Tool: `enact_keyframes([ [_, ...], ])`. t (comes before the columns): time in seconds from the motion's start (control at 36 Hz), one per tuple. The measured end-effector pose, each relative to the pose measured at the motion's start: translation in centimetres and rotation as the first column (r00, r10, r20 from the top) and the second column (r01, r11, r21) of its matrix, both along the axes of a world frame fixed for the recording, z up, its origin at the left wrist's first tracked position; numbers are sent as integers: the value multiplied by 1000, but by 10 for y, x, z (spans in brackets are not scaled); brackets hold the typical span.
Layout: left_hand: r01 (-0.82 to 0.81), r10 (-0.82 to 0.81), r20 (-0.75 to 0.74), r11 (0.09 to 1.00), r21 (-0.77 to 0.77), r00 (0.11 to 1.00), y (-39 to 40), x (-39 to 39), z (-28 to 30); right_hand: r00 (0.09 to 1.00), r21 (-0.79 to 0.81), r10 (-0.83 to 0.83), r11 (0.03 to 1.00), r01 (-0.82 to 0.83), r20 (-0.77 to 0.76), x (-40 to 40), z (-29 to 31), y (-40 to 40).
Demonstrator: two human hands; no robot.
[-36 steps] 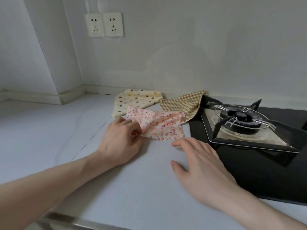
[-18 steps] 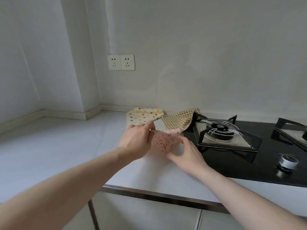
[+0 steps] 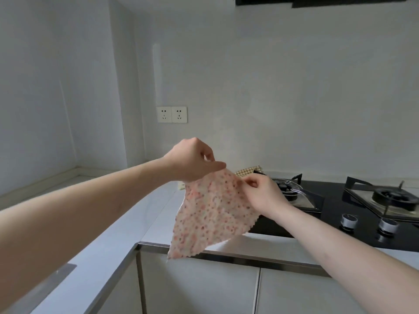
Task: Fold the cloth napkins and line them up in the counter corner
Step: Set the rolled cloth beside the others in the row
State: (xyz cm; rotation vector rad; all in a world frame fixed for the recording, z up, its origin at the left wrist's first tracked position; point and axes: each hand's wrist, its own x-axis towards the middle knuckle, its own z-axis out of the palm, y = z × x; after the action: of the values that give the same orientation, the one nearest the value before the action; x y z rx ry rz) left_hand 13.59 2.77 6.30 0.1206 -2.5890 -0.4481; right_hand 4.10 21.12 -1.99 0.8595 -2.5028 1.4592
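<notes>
Item one: the pink floral napkin [image 3: 210, 214], which we hold up in the air at the centre of the frame, above the front edge of the white counter [image 3: 127, 225]. It hangs open as a rough diamond, lowest corner pointing down toward the cabinet doors [image 3: 199, 288].

Item two: our left hand [image 3: 192, 160], centre of the frame, thumb and fingers pinching the napkin's top corner.

Item three: our right hand [image 3: 263, 193], just right of centre, fingers curled and pinching the napkin's upper right edge.

Item four: a brown checked napkin [image 3: 247, 171], only a strip showing behind the hands, lying on the counter by the back wall. A sliver of pale cloth [image 3: 180, 186] shows below the left wrist; we cannot tell its pattern.

Item five: a black gas hob [image 3: 335, 214], right of the frame, with two burners and two knobs [image 3: 349, 221].

Item six: a double wall socket [image 3: 171, 114], above the left hand.
</notes>
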Motion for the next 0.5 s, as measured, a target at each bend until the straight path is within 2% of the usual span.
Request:
enact_keyframes([
  [0.11, 7, -11, 82, 999, 53, 997, 4, 14, 6, 999, 17, 13, 1000, -12, -36, 11, 8, 12],
  [0.28, 36, -66, 127, 972, 230, 990, 14, 19, 2, 970, 81, 201, 974, -213, 135, 38, 9, 8],
  [0.33, 36, -77, 148, 965, 260, 986, 18, 20, 5, 973, 59, 184, 979, -193, 140, 44, 10, 3],
  [0.5, -15, -45, 184, 949, 314, 982, 15, 21, 12, 997, 11, 70, 997, -70, 31, 32, 9, -1],
])
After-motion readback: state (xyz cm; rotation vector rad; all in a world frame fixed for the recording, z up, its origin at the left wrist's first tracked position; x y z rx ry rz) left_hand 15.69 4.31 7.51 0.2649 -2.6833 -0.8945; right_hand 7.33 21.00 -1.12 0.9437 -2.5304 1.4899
